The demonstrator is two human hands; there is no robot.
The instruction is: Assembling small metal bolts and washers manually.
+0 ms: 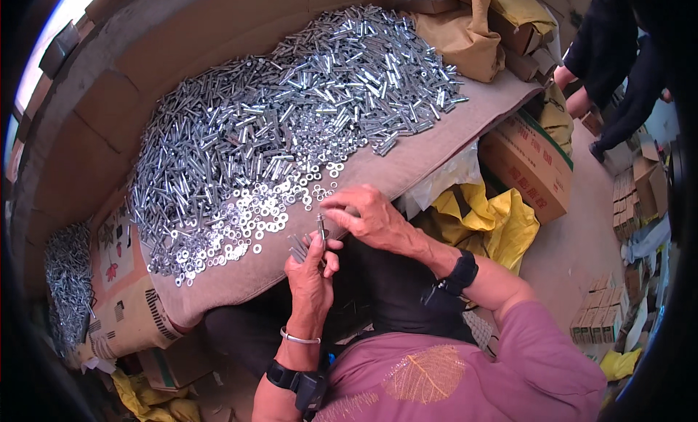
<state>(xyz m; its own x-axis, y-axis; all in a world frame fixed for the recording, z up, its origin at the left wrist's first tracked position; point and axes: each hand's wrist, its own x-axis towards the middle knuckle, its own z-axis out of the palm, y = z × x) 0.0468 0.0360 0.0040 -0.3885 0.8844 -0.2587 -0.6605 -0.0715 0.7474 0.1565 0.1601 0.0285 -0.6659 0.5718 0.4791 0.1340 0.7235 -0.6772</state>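
Holding: our left hand (pixel 311 271), wrist upright, grips a bolt (pixel 320 226) and spare bolts (pixel 298 246).
Right hand (pixel 367 217): we pinch the bolt's tip, palm down.
Place: just beside the washer heap (pixel 247 218).

A heap of bolts (pixel 291 109) lies on the cloth (pixel 407 167), washers (pixel 247 218) before it.

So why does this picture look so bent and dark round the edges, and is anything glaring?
Head view: the fisheye lens curves the work surface and blackens the corners; daylight glints off the pile of bolts; the left hand and right hand are sharp.
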